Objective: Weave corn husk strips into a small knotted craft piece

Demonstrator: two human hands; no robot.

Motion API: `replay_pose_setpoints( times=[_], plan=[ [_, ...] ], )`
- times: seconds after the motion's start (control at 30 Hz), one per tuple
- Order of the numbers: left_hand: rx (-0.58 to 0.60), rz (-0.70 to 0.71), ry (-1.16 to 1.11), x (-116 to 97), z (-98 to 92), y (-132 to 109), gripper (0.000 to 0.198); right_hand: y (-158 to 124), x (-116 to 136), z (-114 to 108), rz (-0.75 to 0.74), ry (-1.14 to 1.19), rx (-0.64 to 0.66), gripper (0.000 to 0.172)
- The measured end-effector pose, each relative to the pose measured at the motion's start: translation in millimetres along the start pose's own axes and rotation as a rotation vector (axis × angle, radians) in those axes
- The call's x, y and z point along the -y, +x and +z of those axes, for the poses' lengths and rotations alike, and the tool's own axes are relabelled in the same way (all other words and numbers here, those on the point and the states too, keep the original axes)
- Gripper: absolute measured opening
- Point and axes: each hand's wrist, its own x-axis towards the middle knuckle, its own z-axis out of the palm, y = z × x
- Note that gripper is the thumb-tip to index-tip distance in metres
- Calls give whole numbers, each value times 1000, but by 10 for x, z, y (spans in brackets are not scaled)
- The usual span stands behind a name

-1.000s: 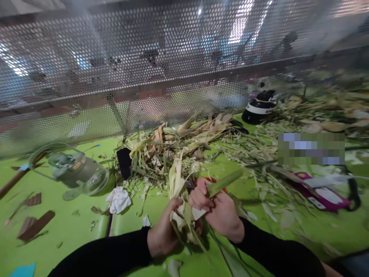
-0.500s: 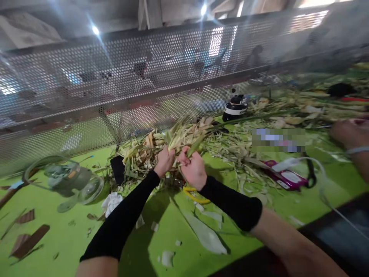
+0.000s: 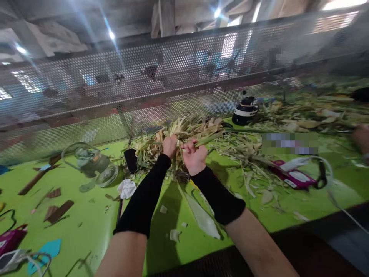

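Observation:
A heap of dry, pale yellow-green husk leaves lies on the green table against the mesh screen. At the front of the heap, my left hand is closed round some husk strips. Just to its right, my right hand is closed on a green husk leaf that points up and to the right. The two hands are a little apart, with strips between them. Below them a broad pale leaf lies on the table. Yellow handles show partly beside my right wrist.
On the left are a green-grey bottle, a black phone and a crumpled tissue. A black-and-white container stands at the back. A magenta device with a white cable is on the right. Another person's hand shows at the right edge.
The view has shifted left, showing more of the table's left side. My hands have moved slightly apart, and the left one is raised on the husks. The other person's hand is nearer the edge.

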Motion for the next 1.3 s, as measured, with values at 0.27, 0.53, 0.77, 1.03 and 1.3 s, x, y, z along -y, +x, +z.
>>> replay_pose_setpoints(
  times=[0.27, 0.53, 0.77, 1.03, 1.3],
  plan=[
    [49, 30, 73, -241, 132, -6, 23, -30, 73, -91, -21, -47, -72, 28],
    [89, 72, -264, -339, 121, -148, 28, 107, 534, -84, 158, -162, -43, 29],
    [137, 126, -519, -456, 46, -417, 31, 358, 694, -148, 179, -205, -120, 28],
    [106, 145, -223, -432, -109, -595, 15, 452, 403, -156, 203, -232, -131, 28],
    [-59, -125, -119, -208, -12, -116, 36, 46, 232, 10, 72, -123, -4, 31]
  ],
)
